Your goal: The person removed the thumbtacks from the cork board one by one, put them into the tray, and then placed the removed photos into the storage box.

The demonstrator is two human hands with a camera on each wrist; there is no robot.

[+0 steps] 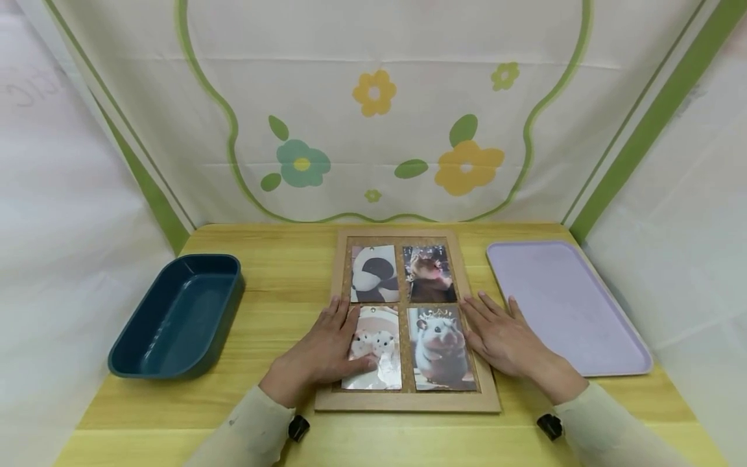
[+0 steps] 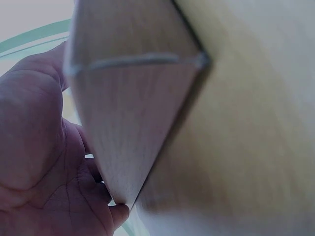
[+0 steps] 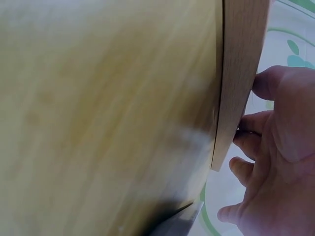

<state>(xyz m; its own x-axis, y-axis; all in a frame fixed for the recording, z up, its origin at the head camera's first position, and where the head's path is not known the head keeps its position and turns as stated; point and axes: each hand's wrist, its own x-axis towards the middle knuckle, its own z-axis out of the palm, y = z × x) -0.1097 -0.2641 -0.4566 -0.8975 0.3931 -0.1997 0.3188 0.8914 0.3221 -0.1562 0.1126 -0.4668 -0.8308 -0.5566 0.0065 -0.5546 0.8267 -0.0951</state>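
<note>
A wood-framed cork board [image 1: 408, 403] lies flat on the table. Several photos are on it: a black-and-white picture [image 1: 367, 280] top left, a brown animal [image 1: 430, 275] top right, small white hamsters [image 1: 382, 350] bottom left and a crowned hamster [image 1: 440, 353] bottom right. My left hand [image 1: 323, 344] rests on the left side of the frame, fingers extended, its thumb across part of the bottom-left photo. On the opposite side, my right hand [image 1: 504, 337] touches the frame's edge with spread fingers. Both wrist views show the frame's wooden side [image 2: 128, 108] beside the fingers.
To the left stands a dark teal basin [image 1: 175, 318]. A flat lilac tray [image 1: 569, 305] lies on the right, close to my right hand. Behind the wooden table [image 1: 280, 272] hangs a white cloth [image 1: 327, 39] with flower prints.
</note>
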